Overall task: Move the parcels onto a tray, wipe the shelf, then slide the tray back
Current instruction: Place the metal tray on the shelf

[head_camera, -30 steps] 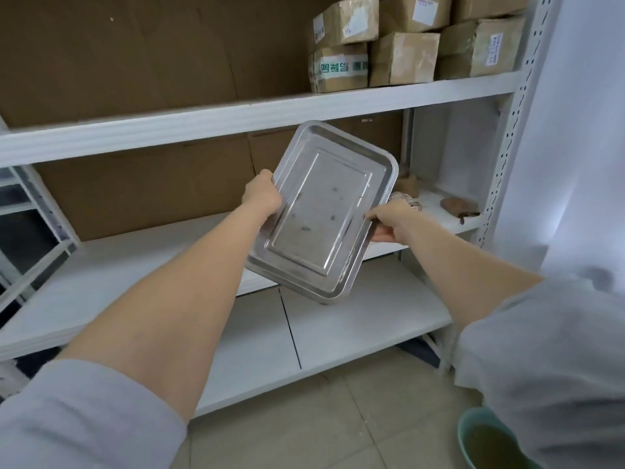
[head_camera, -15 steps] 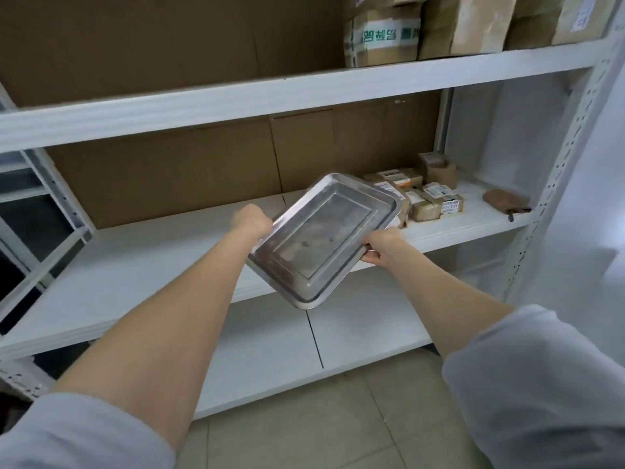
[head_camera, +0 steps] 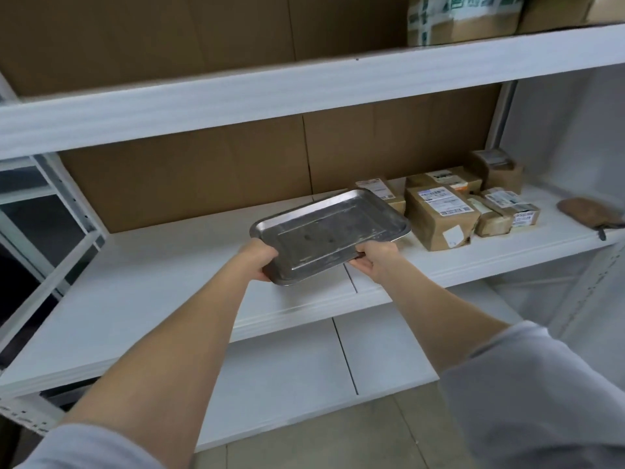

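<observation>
I hold a steel tray (head_camera: 328, 233) with both hands, nearly level, just above the white middle shelf (head_camera: 162, 275). My left hand (head_camera: 258, 258) grips its near left corner, and my right hand (head_camera: 373, 260) grips its near right edge. Several brown taped parcels (head_camera: 439, 214) with white labels lie on the shelf just right of the tray. The tray is empty.
A brown cloth (head_camera: 586, 213) lies at the shelf's far right end. Larger boxes (head_camera: 463, 18) stand on the upper shelf (head_camera: 304, 86). Cardboard lines the back. A lower shelf (head_camera: 287, 377) and tiled floor lie below. A white upright (head_camera: 581, 292) stands at the right.
The tray has dropped from a steep tilt to nearly flat and moved forward over the middle shelf, next to the parcels. My view has lowered toward the shelf.
</observation>
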Demonstrator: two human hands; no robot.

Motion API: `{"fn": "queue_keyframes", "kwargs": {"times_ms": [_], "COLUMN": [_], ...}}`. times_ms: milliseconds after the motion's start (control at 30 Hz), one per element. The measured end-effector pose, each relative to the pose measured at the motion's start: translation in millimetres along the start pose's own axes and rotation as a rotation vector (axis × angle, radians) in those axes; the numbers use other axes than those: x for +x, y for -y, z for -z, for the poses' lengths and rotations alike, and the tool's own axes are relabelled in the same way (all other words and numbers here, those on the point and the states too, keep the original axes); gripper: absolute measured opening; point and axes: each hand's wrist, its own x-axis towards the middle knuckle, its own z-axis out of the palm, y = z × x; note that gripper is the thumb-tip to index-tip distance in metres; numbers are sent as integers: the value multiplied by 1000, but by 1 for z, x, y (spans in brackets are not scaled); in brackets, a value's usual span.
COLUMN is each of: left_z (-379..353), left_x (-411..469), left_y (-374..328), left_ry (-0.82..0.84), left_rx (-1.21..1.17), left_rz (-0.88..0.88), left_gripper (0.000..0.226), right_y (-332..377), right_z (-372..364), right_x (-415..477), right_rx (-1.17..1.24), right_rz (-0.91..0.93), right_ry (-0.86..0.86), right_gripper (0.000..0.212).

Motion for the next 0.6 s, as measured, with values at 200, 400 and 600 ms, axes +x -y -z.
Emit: {"fn": "queue_keyframes", "kwargs": {"times_ms": [200,400,600], "left_z": [10,23,51], "left_x": [27,61,79], "left_y": [-5,-1,0], "left_ry": [-68,-124,-178], "left_rx": [-34,-75,-51], "left_rz": [-8,29,47], "left_gripper": [40,37,35], "right_y": [1,3,12], "right_z": [-20,-33,-34], "right_x": [27,52,80], "right_rx": [-23,-141,-136], "right_rz": [-50,-108,52], "right_ry": [88,160,-107], "right_gripper": [13,6,15]}}
